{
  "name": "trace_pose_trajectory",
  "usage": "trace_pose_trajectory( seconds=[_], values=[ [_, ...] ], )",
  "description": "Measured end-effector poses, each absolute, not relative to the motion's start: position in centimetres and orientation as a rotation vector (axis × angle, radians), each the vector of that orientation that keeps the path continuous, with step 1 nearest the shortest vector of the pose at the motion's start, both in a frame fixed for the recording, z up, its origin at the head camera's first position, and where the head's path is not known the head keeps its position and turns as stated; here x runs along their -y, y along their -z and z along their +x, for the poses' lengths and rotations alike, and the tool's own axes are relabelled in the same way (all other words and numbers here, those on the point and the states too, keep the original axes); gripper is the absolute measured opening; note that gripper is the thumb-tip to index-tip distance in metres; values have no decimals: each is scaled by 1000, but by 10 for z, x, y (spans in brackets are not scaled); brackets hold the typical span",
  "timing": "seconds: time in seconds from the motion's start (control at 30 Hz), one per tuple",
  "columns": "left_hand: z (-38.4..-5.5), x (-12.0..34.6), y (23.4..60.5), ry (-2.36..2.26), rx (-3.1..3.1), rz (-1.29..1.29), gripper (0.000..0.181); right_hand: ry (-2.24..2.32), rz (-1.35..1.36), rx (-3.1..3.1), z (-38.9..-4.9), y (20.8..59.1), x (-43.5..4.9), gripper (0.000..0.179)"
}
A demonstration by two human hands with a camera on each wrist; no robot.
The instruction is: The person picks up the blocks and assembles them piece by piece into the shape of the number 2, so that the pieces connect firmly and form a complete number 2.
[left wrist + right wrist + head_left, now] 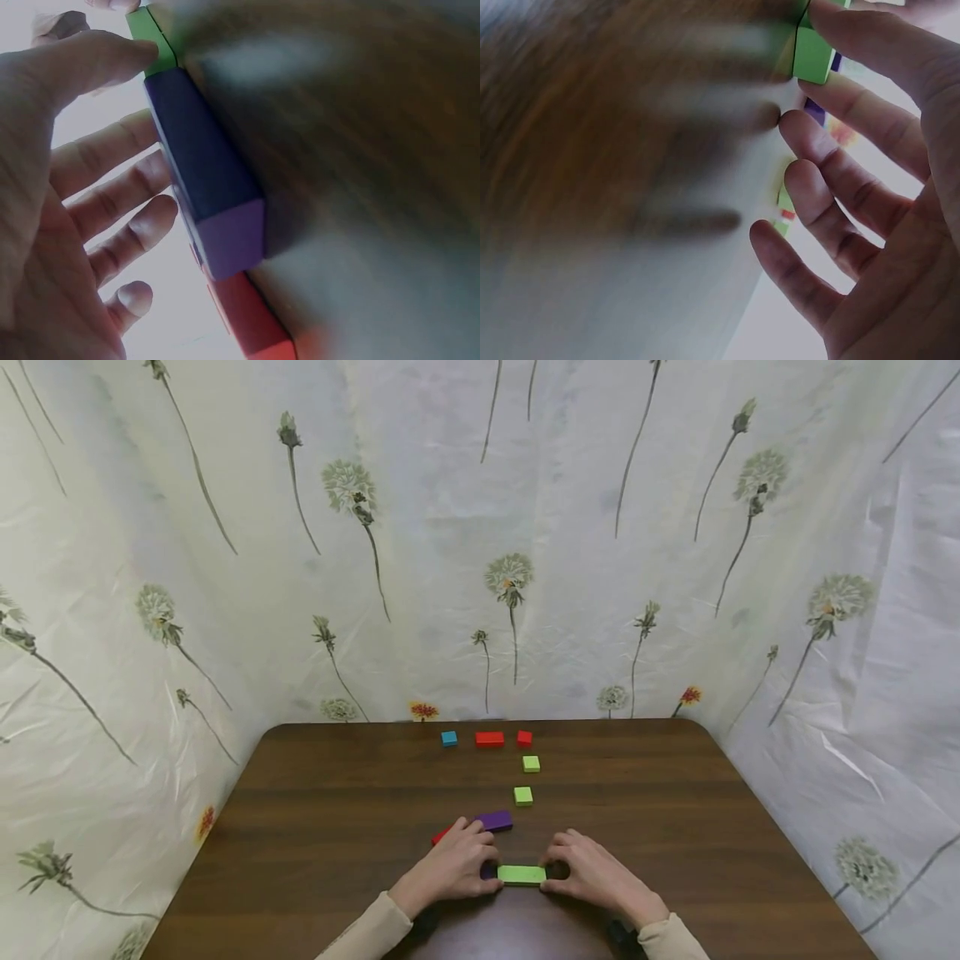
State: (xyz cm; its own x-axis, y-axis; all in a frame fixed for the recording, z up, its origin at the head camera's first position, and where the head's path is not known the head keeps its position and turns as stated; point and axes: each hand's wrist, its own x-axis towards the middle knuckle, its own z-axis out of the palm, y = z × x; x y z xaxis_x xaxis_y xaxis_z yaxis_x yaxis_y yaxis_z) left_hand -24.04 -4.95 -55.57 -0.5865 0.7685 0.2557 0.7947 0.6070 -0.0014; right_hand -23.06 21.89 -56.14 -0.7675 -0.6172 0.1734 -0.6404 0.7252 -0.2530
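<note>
A long light-green block (522, 876) lies crosswise on the dark wooden table, between the two hands. My left hand (456, 862) pinches its left end, with the thumb on the green side (154, 45). The thumb and index finger of my right hand (596, 870) pinch the right end; its other fingers spread loosely apart. Under the left hand, a dark purple block (202, 165) stands close against the green one. Just past the left fingers are another purple block (495, 821) and a red block (441, 837), partly hidden by the hand.
Two small light-green blocks (523, 796) sit farther back on the table (337, 793). Along its far edge stand a small blue block (449, 738), a longer red block (490, 739) and a small red block (524, 738). Flower-patterned curtains (435, 543) surround the table.
</note>
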Motion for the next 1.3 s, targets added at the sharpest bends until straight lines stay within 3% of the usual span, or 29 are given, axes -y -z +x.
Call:
trace_pose_trajectory(
  seconds=[0.63,1.3],
  values=[
    [-237,57,558,240,2666,-1272,24,-452,1070,2857,-233,561,-210,26],
    [-237,59,557,314,2712,-1311,34,-452,1099,2847,-236,560,-209,27]
  ],
)
